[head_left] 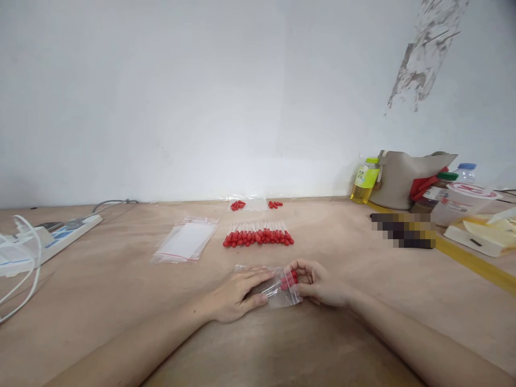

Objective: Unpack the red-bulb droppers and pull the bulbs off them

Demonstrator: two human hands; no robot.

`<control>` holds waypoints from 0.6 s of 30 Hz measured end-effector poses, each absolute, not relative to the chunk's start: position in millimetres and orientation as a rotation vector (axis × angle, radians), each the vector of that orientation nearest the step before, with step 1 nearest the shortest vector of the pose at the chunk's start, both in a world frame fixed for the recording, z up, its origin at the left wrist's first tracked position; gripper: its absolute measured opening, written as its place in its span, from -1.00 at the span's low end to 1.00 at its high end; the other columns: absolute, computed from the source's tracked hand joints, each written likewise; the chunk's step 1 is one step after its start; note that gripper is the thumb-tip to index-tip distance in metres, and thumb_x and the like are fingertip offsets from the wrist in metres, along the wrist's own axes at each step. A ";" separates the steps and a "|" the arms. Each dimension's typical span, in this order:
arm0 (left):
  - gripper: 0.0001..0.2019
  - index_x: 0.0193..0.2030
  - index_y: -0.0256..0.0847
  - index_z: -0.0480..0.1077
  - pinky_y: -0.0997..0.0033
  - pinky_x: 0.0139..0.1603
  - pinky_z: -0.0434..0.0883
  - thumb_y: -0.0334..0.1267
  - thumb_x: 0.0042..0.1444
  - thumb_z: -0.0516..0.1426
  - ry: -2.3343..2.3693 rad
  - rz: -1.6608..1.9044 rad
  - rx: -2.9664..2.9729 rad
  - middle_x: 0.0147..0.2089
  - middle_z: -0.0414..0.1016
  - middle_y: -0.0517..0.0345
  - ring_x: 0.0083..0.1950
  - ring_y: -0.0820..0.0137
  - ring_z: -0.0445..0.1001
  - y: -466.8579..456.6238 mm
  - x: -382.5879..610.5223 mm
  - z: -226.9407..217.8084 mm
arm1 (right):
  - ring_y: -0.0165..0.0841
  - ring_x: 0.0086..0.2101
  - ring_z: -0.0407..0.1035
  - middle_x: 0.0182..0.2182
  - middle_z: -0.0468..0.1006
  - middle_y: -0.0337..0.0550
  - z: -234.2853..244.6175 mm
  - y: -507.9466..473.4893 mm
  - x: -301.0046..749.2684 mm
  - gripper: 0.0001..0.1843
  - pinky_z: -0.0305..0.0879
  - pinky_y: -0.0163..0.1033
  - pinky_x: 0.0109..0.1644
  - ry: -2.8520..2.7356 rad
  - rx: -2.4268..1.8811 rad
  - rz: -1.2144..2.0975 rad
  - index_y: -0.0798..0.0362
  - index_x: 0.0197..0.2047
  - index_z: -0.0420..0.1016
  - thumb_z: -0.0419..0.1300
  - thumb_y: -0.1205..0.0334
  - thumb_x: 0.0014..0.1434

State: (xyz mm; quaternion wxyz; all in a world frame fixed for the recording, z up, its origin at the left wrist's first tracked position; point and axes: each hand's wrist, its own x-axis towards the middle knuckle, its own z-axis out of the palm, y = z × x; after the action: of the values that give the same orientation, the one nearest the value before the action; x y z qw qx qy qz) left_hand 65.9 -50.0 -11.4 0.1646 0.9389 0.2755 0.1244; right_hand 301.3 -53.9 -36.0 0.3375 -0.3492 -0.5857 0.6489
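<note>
A clear zip bag (282,301) lies on the table in front of me with several red-tipped sticks (289,279) at its right end, their pale shafts pointing left inside it. My left hand (237,293) rests on the bag's left part, fingers stretched out and lying flat. At the bag's right end my right hand (320,282) is curled, with thumb and fingers around the red tips and the bag's edge. Its fingertips are partly hidden. Beyond the hands, a row of loose red-tipped sticks (258,237) lies side by side, tips toward me.
Left of the row lies a stack of flat zip bags (187,240). Bags holding red-tipped sticks (237,205) lie by the wall. A power strip (52,236) with white cables is at far left. A yellow-capped bottle (365,180), grey bag (403,180) and plastic tub (463,204) stand right.
</note>
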 end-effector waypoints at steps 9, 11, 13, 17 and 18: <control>-0.50 0.25 -0.04 -0.02 0.15 0.26 0.02 -0.04 0.18 -0.08 0.832 0.269 2.698 0.29 0.02 0.12 0.29 0.28 0.00 -50.3 61.4 -11.9 | -0.57 -0.61 0.29 -0.55 0.48 -0.25 -38.0 -37.2 324.2 -0.69 0.24 -0.44 -0.52 -1.210 -1.008 1.649 0.11 -0.32 0.41 0.33 0.16 -0.14; -0.50 0.25 -0.01 -0.03 0.11 0.26 -0.01 -0.02 0.18 -0.09 0.874 0.222 2.701 0.30 -0.04 0.13 0.30 0.26 -0.05 -51.3 59.1 -11.4 | -0.55 -0.57 0.33 -0.45 0.52 -0.20 -30.0 -29.1 345.2 -0.71 0.29 -0.42 -0.48 -1.164 -1.020 1.596 0.09 -0.30 0.46 0.32 0.17 -0.13; -0.51 0.25 0.04 -0.03 0.07 0.26 -0.03 0.00 0.18 -0.11 0.909 0.183 2.707 0.32 -0.09 0.15 0.31 0.23 -0.10 -52.1 57.0 -11.0 | -0.49 -0.51 0.37 -0.39 0.53 -0.14 -19.4 -21.7 369.0 -0.74 0.34 -0.38 -0.43 -1.154 -1.059 1.477 0.08 -0.31 0.49 0.31 0.17 -0.12; -0.53 0.21 0.15 0.01 -0.03 0.24 -0.06 0.05 0.16 -0.10 0.932 0.112 2.721 0.34 -0.20 0.22 0.33 0.12 -0.22 -52.8 54.9 -10.4 | -0.45 -0.42 0.41 -0.34 0.55 -0.14 2.0 -9.4 405.2 -0.71 0.38 -0.36 -0.32 -1.135 -1.058 1.213 0.02 -0.27 0.50 0.30 0.14 -0.12; -0.53 0.21 0.17 0.01 -0.05 0.24 -0.07 0.07 0.15 -0.10 0.939 0.092 2.721 0.34 -0.22 0.23 0.33 0.11 -0.24 -52.8 54.9 -10.2 | -0.45 -0.40 0.41 -0.33 0.55 -0.16 5.7 -6.2 408.3 -0.70 0.38 -0.35 -0.28 -1.148 -1.046 1.133 0.01 -0.26 0.50 0.29 0.12 -0.11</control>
State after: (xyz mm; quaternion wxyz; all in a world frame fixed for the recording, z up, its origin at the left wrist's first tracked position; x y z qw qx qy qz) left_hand 54.9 -52.8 -10.2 0.1307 0.9367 0.3232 0.0317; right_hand 408.3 -6.2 5.7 0.5725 -0.4460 -0.4896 0.4834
